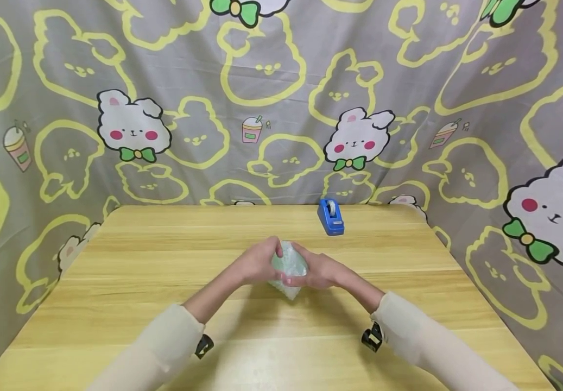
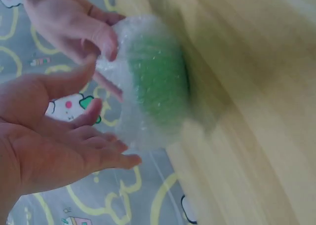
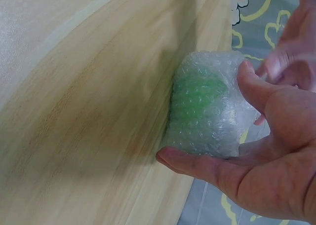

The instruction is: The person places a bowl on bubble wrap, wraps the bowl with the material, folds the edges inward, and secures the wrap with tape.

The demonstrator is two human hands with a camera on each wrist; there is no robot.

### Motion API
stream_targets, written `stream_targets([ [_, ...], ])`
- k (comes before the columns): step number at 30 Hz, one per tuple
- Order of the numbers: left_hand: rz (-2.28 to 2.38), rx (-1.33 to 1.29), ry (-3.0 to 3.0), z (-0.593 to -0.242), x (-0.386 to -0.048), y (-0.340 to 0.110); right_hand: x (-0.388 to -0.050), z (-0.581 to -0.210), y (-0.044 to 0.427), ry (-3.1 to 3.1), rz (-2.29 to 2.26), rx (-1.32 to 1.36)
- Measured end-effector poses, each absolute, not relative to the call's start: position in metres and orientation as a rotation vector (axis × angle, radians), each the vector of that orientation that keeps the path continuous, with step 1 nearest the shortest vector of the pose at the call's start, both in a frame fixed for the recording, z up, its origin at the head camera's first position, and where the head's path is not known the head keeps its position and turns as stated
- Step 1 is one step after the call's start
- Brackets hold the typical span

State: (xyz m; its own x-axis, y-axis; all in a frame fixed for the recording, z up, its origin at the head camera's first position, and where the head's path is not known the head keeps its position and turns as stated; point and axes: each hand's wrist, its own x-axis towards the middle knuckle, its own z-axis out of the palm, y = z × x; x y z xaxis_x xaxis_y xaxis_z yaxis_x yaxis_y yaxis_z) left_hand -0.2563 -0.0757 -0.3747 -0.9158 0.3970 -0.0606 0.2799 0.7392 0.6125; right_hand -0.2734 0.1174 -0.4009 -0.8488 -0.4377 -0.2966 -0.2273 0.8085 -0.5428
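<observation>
A bubble-wrapped bundle (image 1: pixel 291 263) with something green inside is held between both hands above the table's middle. Through the clear wrap (image 2: pixel 158 82) the green thing looks rounded, but its kind cannot be made out. My right hand (image 3: pixel 281 131) grips the bundle, thumb and fingers on opposite sides of it. My left hand (image 2: pixel 54 136) is beside the bundle, its fingers spread and loosely bent, the thumb tip close to the wrap. In the right wrist view the left hand is blurred behind the bundle.
A blue tape dispenser (image 1: pixel 331 218) with a roll of tape stands at the back of the wooden table (image 1: pixel 164 244), right of centre. A grey curtain (image 1: pixel 281 136) with cartoon prints hangs behind the table and along its sides. Small black devices (image 1: pixel 372 338) sit at both wrists.
</observation>
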Motion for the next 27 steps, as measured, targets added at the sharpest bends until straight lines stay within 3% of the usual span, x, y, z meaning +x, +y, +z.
stream_targets([
  [12, 0.923, 0.684, 2.739, -0.397, -0.244, -0.072, -0.272, -0.401, 0.117, 2.590, -0.717, -0.497],
  [27, 0.751, 0.780, 2.610, -0.401, -0.266, -0.084, -0.273, -0.401, 0.115, 2.574, -0.749, -0.431],
])
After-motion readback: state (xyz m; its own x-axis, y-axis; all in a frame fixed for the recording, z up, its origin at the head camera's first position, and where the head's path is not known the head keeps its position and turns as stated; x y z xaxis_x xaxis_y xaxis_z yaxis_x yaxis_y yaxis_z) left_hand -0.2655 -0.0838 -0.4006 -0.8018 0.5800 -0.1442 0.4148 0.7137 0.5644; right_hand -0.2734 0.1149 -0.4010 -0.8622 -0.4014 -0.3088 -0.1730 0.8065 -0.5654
